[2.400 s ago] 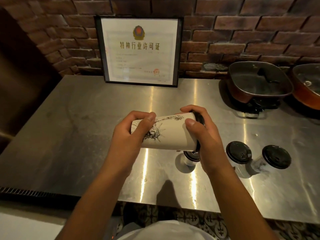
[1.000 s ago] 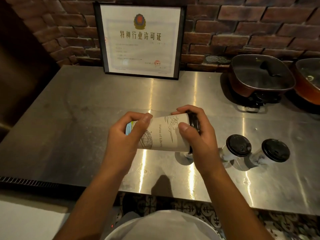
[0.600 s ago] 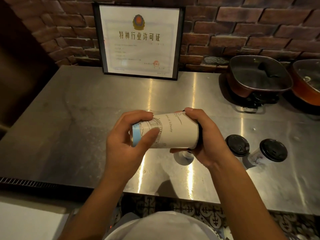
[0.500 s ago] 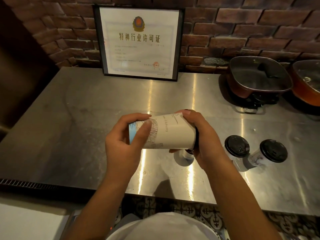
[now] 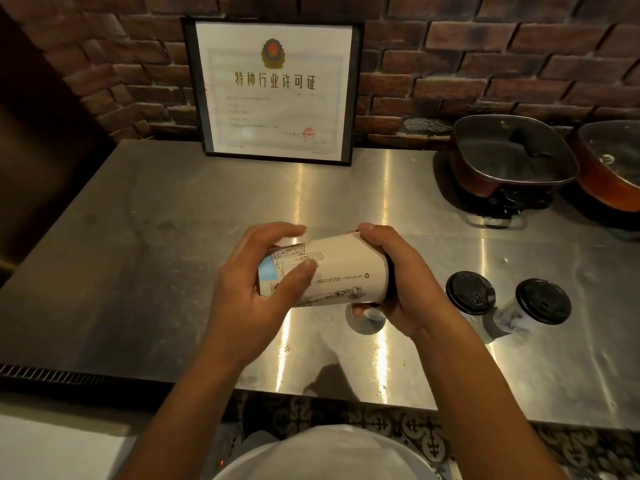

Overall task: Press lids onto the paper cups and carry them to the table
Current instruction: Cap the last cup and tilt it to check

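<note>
Now your left hand [image 5: 252,299] grips the base of the sideways cup [image 5: 332,271] | right hand [image 5: 398,282] wraps its lidded end | above the counter [image 5: 138,237] | two lidded cups [image 5: 471,299] at 3 o'clock

Paper cup [image 5: 343,271] held sideways above steel counter [image 5: 138,271]: left hand [image 5: 256,292] grips the base end, right hand [image 5: 398,289] curls round the rim end, where a black lid [image 5: 390,271] edge shows. Two lidded cups [image 5: 471,296] [image 5: 540,303] stand just right of the hands, another partly hidden beneath them. Framed certificate [image 5: 275,88] leans on brick wall [image 5: 485,46]; two lidded pans [image 5: 512,154] [image 5: 613,161] far right.
</note>
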The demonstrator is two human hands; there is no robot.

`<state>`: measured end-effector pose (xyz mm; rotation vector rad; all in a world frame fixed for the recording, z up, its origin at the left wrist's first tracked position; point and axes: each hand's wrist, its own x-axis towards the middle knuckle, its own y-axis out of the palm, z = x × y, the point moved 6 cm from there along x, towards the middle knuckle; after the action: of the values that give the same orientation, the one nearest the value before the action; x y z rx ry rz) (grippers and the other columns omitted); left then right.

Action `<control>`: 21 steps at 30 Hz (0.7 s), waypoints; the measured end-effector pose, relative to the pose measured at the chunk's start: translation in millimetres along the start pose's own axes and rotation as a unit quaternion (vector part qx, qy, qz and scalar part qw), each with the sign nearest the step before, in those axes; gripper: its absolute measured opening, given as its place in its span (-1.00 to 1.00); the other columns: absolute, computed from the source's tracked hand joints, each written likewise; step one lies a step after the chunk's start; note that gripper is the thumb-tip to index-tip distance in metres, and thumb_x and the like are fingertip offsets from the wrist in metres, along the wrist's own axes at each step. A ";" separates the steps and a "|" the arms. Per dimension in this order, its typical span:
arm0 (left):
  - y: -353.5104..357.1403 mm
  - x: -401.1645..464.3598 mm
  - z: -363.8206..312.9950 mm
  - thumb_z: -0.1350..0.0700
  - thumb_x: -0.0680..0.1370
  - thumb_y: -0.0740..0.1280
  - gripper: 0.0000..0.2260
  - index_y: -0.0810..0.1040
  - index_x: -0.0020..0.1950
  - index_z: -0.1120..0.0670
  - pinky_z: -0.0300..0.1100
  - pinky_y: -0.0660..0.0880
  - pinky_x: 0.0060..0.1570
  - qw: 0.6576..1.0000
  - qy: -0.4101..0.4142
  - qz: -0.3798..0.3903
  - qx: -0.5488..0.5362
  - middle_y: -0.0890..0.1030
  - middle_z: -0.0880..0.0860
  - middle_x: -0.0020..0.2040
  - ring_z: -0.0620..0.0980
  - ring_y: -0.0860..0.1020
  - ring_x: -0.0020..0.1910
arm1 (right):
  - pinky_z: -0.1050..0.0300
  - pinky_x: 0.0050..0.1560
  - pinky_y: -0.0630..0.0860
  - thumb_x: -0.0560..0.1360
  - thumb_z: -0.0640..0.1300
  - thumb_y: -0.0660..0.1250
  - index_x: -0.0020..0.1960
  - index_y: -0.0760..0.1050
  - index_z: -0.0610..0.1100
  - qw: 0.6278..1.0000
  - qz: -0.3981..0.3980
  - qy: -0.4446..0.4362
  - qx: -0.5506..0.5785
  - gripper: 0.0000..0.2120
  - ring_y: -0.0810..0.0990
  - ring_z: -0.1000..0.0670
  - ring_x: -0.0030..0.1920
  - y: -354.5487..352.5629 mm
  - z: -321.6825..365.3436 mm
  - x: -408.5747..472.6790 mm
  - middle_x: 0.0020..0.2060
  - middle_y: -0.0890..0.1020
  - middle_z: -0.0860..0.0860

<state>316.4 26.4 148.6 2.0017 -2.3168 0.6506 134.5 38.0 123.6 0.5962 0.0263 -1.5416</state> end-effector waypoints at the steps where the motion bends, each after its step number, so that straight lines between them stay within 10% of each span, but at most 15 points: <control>1: 0.5 -1.4 -1.3 -0.16 0.52 0.36 -0.74 0.56 0.18 -0.17 -0.22 0.66 -0.20 1.000 0.014 -0.011 0.013 0.61 -0.06 0.14 0.00 0.65 0.12 | 0.13 -0.46 0.52 0.47 0.18 0.37 -0.04 0.61 -0.07 1.000 0.001 0.003 -0.008 -0.69 0.68 -0.16 -0.17 -0.4 0.3 1.0 -0.22 0.67 -0.12; 10: 7.7 7.3 25.6 -0.12 0.55 0.42 -0.72 0.68 0.03 0.08 -0.03 0.65 -0.38 0.947 -0.239 0.006 -0.212 0.71 0.09 -0.10 0.17 0.73 -0.16 | 0.12 -0.10 0.66 0.42 0.13 0.31 0.23 0.48 -0.01 0.952 -0.005 -0.271 -0.143 -0.58 0.68 -0.09 0.14 -1.4 1.2 -3.1 0.09 0.63 -0.04; 17: 3.2 -0.7 15.6 -0.07 0.47 0.43 -0.58 0.55 0.32 -0.04 -0.23 0.64 -0.06 0.992 -0.056 0.032 -0.108 0.62 0.02 0.21 0.00 0.66 0.17 | 0.01 -0.32 0.65 0.55 0.12 0.34 0.12 0.60 -0.09 0.999 -0.040 -0.010 0.019 -0.69 0.72 -0.27 0.06 -6.6 -12.7 3.7 0.11 0.71 -0.23; 21: 2.3 -5.8 19.2 -0.07 0.50 0.44 -0.77 0.62 0.15 -0.15 -0.17 0.65 -0.07 0.997 -0.034 -0.005 -0.071 0.66 0.00 0.18 0.03 0.66 0.15 | 0.01 -0.34 0.63 0.55 0.12 0.35 0.07 0.62 -0.10 0.998 -0.041 0.028 0.049 -0.70 0.72 -0.30 0.08 -5.1 -18.5 4.7 0.08 0.73 -0.23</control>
<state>320.2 26.0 128.8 2.0011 -2.3138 0.4105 136.4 41.0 104.2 0.7244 0.0178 -1.6121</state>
